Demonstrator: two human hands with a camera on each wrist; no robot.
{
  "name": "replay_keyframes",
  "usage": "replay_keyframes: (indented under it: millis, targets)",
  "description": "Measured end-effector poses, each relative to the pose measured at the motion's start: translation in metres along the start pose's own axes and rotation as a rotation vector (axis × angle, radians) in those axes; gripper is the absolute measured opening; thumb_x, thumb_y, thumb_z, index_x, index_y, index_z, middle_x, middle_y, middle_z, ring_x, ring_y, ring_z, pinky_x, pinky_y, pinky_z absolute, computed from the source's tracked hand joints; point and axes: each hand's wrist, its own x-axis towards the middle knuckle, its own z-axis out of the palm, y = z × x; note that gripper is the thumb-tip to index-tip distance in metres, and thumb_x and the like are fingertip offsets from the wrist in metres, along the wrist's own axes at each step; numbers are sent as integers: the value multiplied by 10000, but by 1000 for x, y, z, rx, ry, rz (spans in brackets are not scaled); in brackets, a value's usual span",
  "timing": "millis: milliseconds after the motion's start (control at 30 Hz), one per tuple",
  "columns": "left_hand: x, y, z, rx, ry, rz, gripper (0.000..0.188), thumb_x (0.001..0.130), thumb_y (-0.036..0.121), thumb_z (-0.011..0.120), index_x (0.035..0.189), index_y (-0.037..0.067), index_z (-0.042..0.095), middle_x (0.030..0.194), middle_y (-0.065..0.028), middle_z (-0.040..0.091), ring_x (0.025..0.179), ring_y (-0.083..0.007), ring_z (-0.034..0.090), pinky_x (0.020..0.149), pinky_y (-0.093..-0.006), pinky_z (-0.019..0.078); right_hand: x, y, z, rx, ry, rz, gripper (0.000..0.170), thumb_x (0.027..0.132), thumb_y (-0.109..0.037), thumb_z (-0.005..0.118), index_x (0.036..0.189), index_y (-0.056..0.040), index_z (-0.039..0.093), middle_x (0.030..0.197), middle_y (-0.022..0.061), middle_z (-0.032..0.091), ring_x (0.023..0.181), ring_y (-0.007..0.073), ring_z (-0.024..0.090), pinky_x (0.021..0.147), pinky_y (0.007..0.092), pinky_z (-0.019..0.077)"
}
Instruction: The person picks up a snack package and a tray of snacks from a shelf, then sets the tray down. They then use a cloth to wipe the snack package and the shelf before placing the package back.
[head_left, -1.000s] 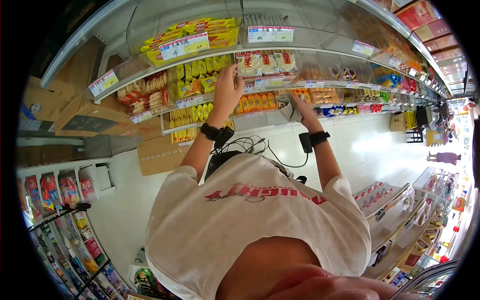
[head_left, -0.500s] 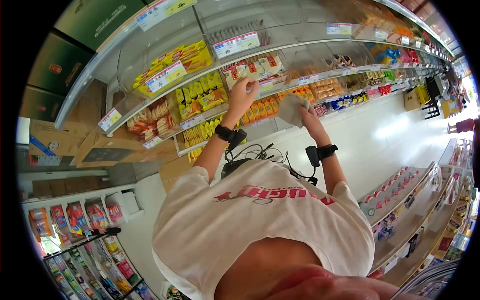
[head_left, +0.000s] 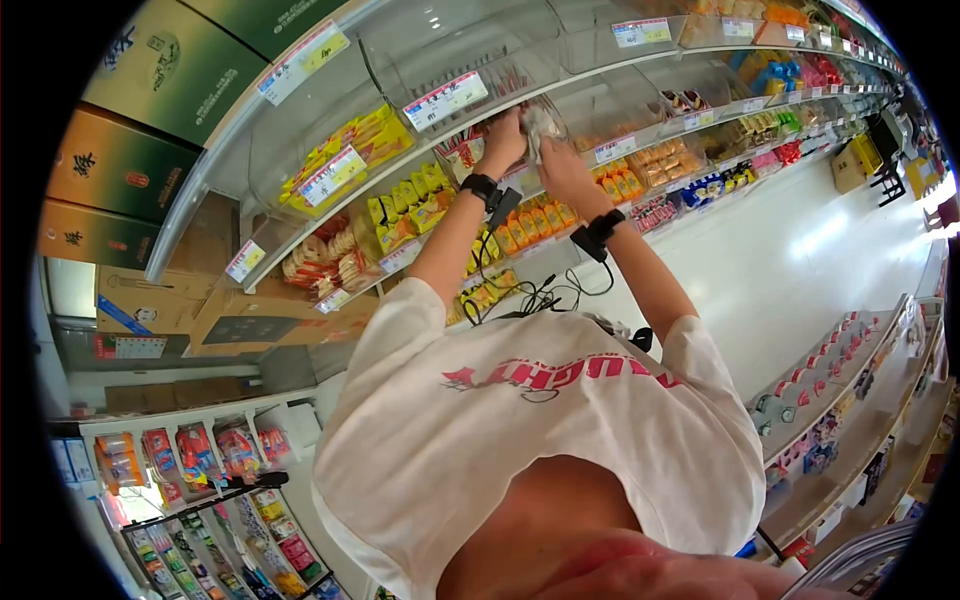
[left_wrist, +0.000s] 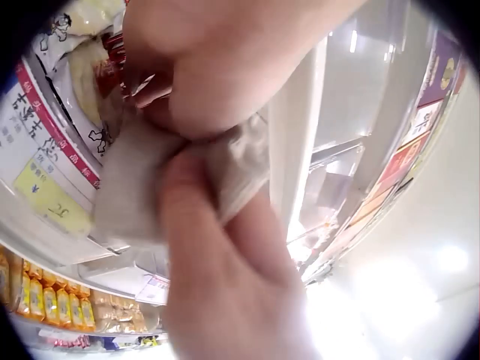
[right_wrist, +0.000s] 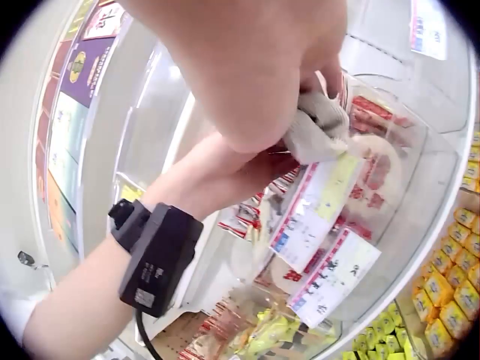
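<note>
Crumpled grey cloth (left_wrist: 129, 184), pinched in the right hand (left_wrist: 217, 274), has moved farther left, beside the left hand (head_left: 504, 145), whose hold I cannot tell, near glossy round packets (right_wrist: 377, 159).

Along the lower shelf (head_left: 368, 278), from its left end, come biscuits (head_left: 322, 258), snack packets (head_left: 408, 205) and pastry packs (right_wrist: 376, 169); at its front edge the right hand (head_left: 567, 172) holds a cloth (left_wrist: 129, 184) beside the left hand (head_left: 504, 142). The upper shelf (head_left: 570, 81) carries snack bags (head_left: 362, 143) (toward its left end).

pale grey cloth (left_wrist: 131, 191), white shirt (head_left: 620, 430) with red lettering (head_left: 575, 373), orange packets (head_left: 538, 222), black wristband (head_left: 598, 230)
</note>
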Motion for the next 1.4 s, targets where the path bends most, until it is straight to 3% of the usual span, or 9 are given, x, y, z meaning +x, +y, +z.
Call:
replay_keyframes:
  millis: [100, 200, 300, 433, 667, 1000, 1200, 1300, 1400]
  targets:
    - [2, -11, 6, 68, 14, 115, 329, 830, 52, 625, 1155, 2, 638, 1104, -293, 657, 1061, -471, 611, 913, -534, 487, -8, 1, -5, 17, 104, -134, 528, 840, -21, 562, 1358, 21, 466, 1283, 277, 589, 1181, 470, 552, 1024, 495, 443]
    - [6, -8, -1, 40, -124, 15, 338, 839, 16, 611, 1174, -24, 635, 1124, -266, 659, 1053, -448, 625, 874, -518, 513, -8, 11, -15, 281, -15, 93, 507, 876, -55, 577, 1364, 28, 464, 1258, 288, 598, 1165, 459, 567, 1004, 446, 453]
    - [2, 3, -8, -74, 22, 116, 278, 855, 114, 729, 1111, 12, 691, 1015, -213, 714, 987, -335, 692, 851, -389, 530, -16, 21, -22, 435, 320, 134, 395, 928, -80, 534, 1292, 65, 489, 1187, 252, 621, 1082, 398, 605, 912, 427, 487]
    - [-6, 23, -25, -128, 69, 138, 300, 849, 147, 775, 1109, 14, 707, 982, -143, 715, 912, -262, 684, 834, -341, 526, -36, 18, -66, 811, 475, 310, 363, 1016, -119, 495, 1354, 14, 502, 1137, 119, 627, 1015, 180, 548, 902, 315, 456]
    - [-69, 93, -52, -186, 14, 370, 254, 864, 85, 751, 1106, 20, 714, 1020, -83, 628, 913, -203, 637, 813, -307, 516, -70, -7, -111, 451, 410, 371, 324, 1034, -159, 508, 1304, 16, 544, 1133, 164, 658, 999, 233, 602, 929, 344, 458]
    - [-130, 127, -91, -877, -146, -58, 208, 923, 73, 723, 1118, 20, 670, 1031, 23, 643, 754, -5, 502, 643, -182, 409, -76, -92, -116, 753, -53, 403, 361, 959, -189, 675, 1227, 37, 587, 1035, 132, 689, 928, 180, 618, 837, 335, 489]
    - [-158, 136, -113, -1128, -71, -278, 235, 970, 176, 692, 1123, 4, 646, 953, 11, 648, 772, -2, 500, 649, -180, 403, -67, -125, -127, 608, 57, 342, 292, 933, -203, 724, 1082, 35, 644, 902, 28, 651, 828, 86, 528, 749, 271, 466]
    - [-171, 133, -123, -957, 38, -280, 229, 984, 202, 677, 1134, 31, 655, 892, 17, 628, 707, -9, 460, 621, -199, 387, -67, -155, -132, 490, 81, 207, 278, 1012, -232, 630, 1114, 26, 641, 924, -11, 657, 844, 56, 533, 754, 241, 458]
    - [-181, 127, -138, -844, 122, -226, 210, 982, 187, 676, 1131, 39, 660, 859, 22, 615, 687, -20, 451, 612, -206, 376, -67, -123, -124, 647, 33, 474, 296, 1038, -259, 569, 1107, 20, 642, 947, 21, 661, 861, 79, 563, 764, 269, 475]
